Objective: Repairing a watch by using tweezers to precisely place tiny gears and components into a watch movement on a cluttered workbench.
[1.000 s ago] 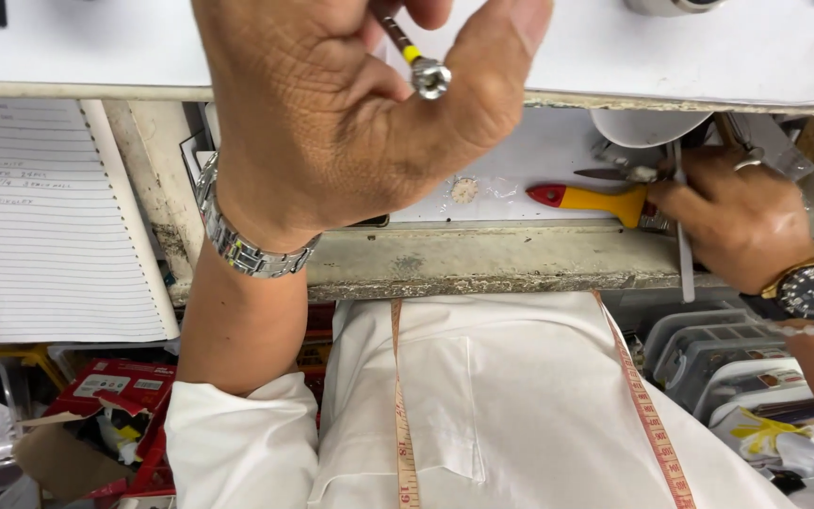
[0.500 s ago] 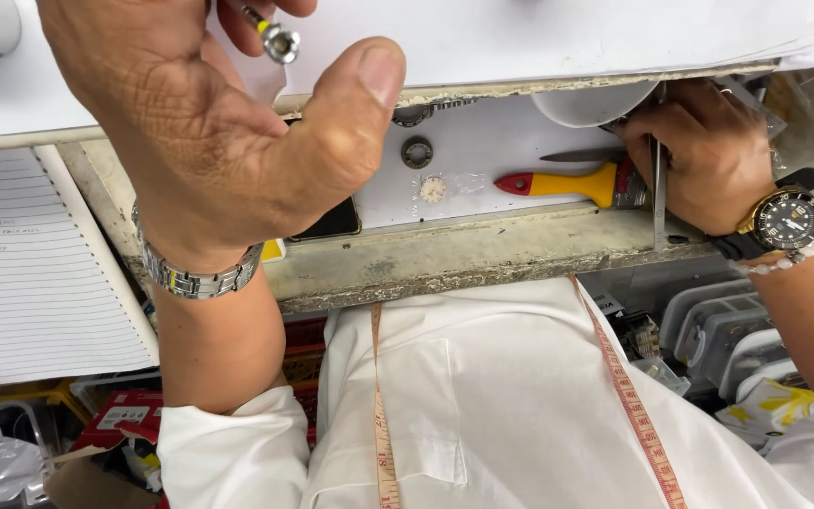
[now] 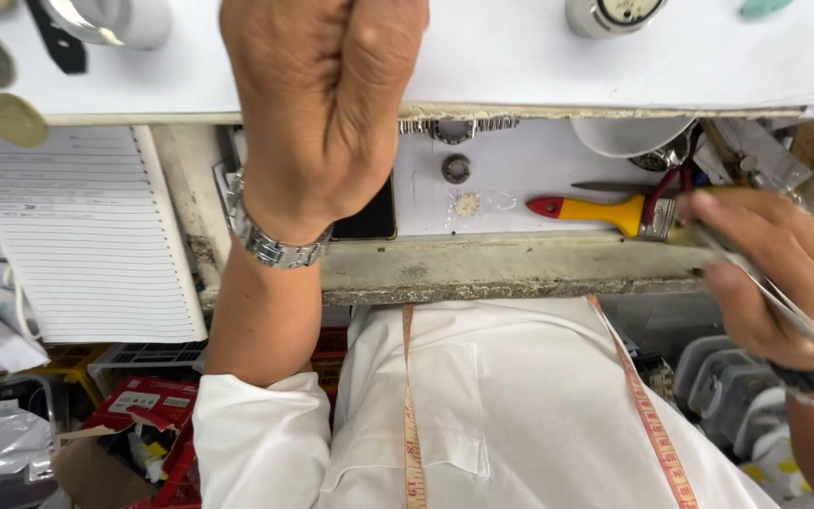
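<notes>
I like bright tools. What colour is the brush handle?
Yellow with a red tip; the brush shows in the head view.

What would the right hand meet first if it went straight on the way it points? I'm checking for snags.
Probably the yellow-handled screwdriver, lying just beyond the right hand; depth is unclear.

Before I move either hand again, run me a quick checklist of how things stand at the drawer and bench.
1. Left hand closed: ok, it is a fist over the white bench top; what it holds is hidden, cannot tell.
2. Right hand grip: ok, it holds a thin metal tool at the drawer's right side.
3. Tool tip in view: not ok, its ends are covered or run out of the frame.
4. Yellow-handled screwdriver: ok, lying flat in the drawer, not gripped.
5. Small loose parts: ok, a ring and a toothed wheel lie apart on the drawer's white liner.
6. Measuring tape around the neck: ok, hanging below the drawer edge.
</notes>
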